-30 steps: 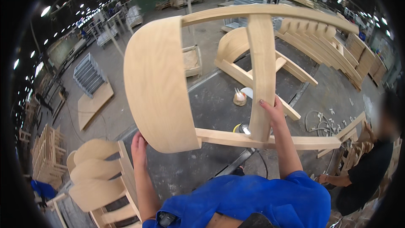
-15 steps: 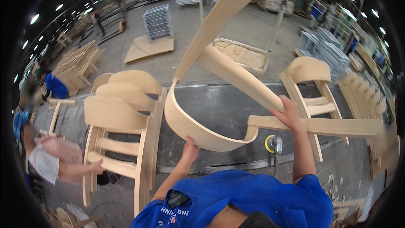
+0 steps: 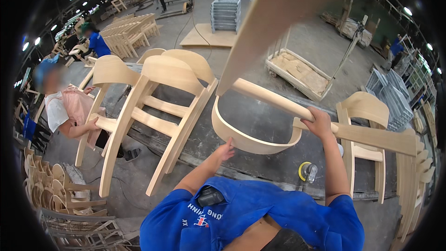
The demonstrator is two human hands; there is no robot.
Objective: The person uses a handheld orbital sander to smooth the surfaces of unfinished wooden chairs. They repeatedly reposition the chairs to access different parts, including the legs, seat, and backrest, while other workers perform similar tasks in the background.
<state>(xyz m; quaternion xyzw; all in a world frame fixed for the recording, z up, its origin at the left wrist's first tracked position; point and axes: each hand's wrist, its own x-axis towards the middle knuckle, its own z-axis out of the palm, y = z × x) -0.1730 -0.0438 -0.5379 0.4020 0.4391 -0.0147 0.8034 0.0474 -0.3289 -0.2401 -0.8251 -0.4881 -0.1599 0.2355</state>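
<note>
A pale wooden chair frame fills the middle, with its curved backrest (image 3: 253,143) low over the dark worktable (image 3: 260,169). My right hand (image 3: 319,123) is wrapped around the round end of its crossbar (image 3: 274,96), beside the leg reaching right. Another broad leg (image 3: 269,32) rises toward the camera and is blurred. My left hand (image 3: 225,150) touches the near outer face of the backrest, its fingers loosely apart. A small round sander (image 3: 308,172) with a yellow pad lies on the table below my right forearm.
Several similar chair frames (image 3: 174,72) stand at the left, where a co-worker in a pink apron (image 3: 79,107) handles one. Another chair frame (image 3: 364,111) stands at the right. Beyond the table are a wheeled cart (image 3: 302,76) and grey stacked racks (image 3: 226,15).
My view has swung, so surroundings appear shifted. The chair frame has tilted and its upright leg comes closer to the camera. My right hand keeps its grip; my left stays at the backrest.
</note>
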